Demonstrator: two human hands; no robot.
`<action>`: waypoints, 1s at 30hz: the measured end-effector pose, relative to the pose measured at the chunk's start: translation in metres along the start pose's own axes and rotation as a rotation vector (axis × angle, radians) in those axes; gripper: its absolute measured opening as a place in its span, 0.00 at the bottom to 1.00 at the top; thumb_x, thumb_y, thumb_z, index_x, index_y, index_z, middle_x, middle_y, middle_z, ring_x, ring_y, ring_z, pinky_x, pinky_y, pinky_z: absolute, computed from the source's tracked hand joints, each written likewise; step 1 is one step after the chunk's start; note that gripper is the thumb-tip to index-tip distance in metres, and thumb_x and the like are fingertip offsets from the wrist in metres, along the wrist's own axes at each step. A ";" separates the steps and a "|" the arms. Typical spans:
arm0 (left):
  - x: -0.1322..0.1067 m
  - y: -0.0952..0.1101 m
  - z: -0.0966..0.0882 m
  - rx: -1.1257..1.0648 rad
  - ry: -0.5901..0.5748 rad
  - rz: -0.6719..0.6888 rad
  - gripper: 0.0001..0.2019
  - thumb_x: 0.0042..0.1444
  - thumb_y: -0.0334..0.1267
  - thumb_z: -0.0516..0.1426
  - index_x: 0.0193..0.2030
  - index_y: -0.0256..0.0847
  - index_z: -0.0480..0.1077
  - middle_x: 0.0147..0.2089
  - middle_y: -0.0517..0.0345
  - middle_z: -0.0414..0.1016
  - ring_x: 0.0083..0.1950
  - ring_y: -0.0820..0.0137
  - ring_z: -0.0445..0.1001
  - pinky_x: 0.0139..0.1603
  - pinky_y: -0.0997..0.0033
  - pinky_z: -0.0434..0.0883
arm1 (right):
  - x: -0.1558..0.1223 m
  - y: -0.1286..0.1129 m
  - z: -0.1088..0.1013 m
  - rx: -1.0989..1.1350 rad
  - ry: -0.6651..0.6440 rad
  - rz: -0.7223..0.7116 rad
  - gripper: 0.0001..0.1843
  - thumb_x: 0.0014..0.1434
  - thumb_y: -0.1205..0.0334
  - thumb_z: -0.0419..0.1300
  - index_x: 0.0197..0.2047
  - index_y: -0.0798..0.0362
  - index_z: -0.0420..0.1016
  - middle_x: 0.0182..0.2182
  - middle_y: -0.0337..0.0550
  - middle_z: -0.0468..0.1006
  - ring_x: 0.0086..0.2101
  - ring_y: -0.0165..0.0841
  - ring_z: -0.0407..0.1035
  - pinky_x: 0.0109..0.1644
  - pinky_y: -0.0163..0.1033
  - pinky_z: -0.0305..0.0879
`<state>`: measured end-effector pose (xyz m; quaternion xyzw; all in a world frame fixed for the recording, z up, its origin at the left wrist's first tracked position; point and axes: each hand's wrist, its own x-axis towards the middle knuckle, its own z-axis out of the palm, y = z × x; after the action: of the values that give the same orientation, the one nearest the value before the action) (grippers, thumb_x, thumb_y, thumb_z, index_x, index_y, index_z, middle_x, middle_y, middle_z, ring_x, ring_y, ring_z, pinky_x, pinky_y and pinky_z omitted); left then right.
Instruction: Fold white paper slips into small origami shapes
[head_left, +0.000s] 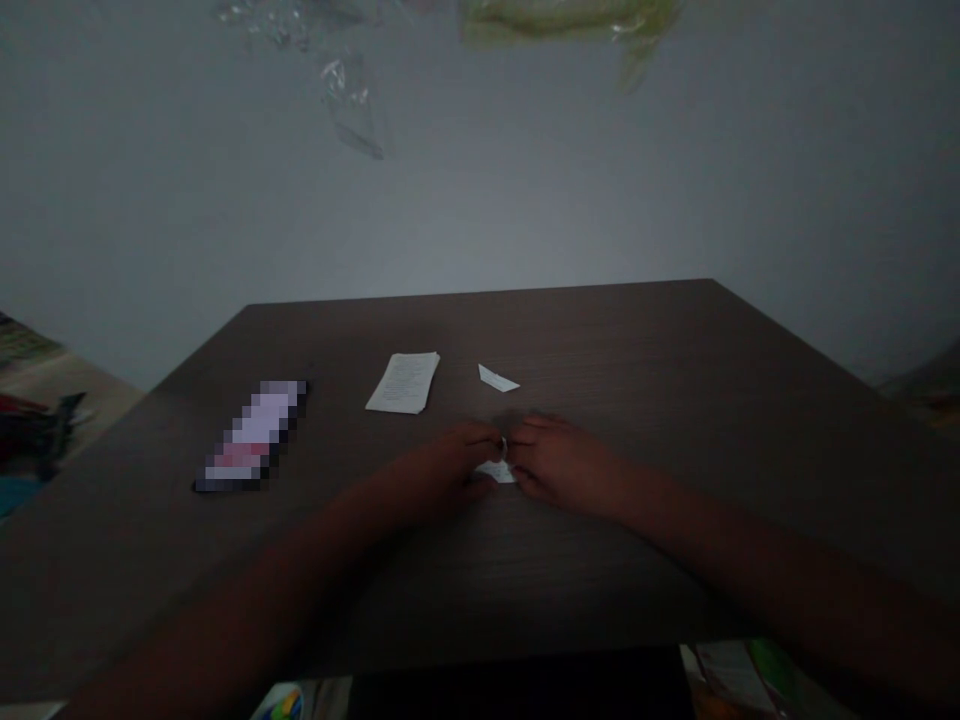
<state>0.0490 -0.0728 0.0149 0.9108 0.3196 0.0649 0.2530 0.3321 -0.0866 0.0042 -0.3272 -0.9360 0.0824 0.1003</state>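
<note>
Both hands meet at the middle of the dark table over a small piece of printed white paper (497,471). My left hand (459,458) is closed on its left side, and my right hand (551,460) is closed on its right side. A bit of the paper stands up between the fingertips; most of it is hidden under the hands. Just beyond them lies a folded paper piece (497,378) with slanted ends. Farther left, a stack of printed paper sheets (405,383) rests flat.
A phone (255,435) with a blurred screen lies on the left of the brown wooden table (637,360). Behind the table rises a pale wall (480,190), with clear plastic (352,95) and yellow plastic (562,22) near the top.
</note>
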 end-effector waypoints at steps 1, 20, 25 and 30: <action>0.000 -0.003 0.001 -0.025 0.005 0.009 0.16 0.80 0.30 0.70 0.69 0.45 0.86 0.80 0.44 0.88 0.83 0.51 0.85 0.92 0.46 0.77 | 0.001 0.000 -0.001 0.015 -0.004 0.006 0.07 0.82 0.67 0.73 0.55 0.50 0.95 0.52 0.52 0.93 0.56 0.50 0.87 0.70 0.59 0.83; 0.012 -0.027 0.003 -0.162 0.083 0.079 0.08 0.82 0.33 0.75 0.63 0.47 0.93 0.72 0.50 0.94 0.76 0.55 0.89 0.86 0.47 0.79 | 0.003 0.028 0.010 0.357 0.047 -0.026 0.10 0.78 0.60 0.83 0.58 0.47 0.91 0.55 0.46 0.91 0.56 0.46 0.84 0.72 0.56 0.75; 0.012 -0.028 0.004 -0.186 0.082 0.092 0.06 0.85 0.34 0.73 0.60 0.48 0.94 0.71 0.51 0.95 0.74 0.56 0.90 0.85 0.48 0.80 | 0.004 0.034 0.013 0.414 0.067 -0.042 0.10 0.78 0.59 0.84 0.58 0.44 0.92 0.55 0.43 0.91 0.55 0.45 0.84 0.68 0.53 0.78; 0.010 -0.020 0.000 -0.201 0.092 0.060 0.07 0.86 0.32 0.71 0.57 0.46 0.94 0.71 0.52 0.94 0.73 0.56 0.91 0.84 0.50 0.81 | 0.003 0.034 0.014 0.416 0.080 -0.041 0.08 0.79 0.57 0.83 0.57 0.44 0.93 0.53 0.43 0.91 0.55 0.45 0.85 0.68 0.54 0.79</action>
<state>0.0455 -0.0530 0.0045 0.8861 0.2955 0.1460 0.3259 0.3464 -0.0597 -0.0167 -0.2836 -0.9005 0.2585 0.2045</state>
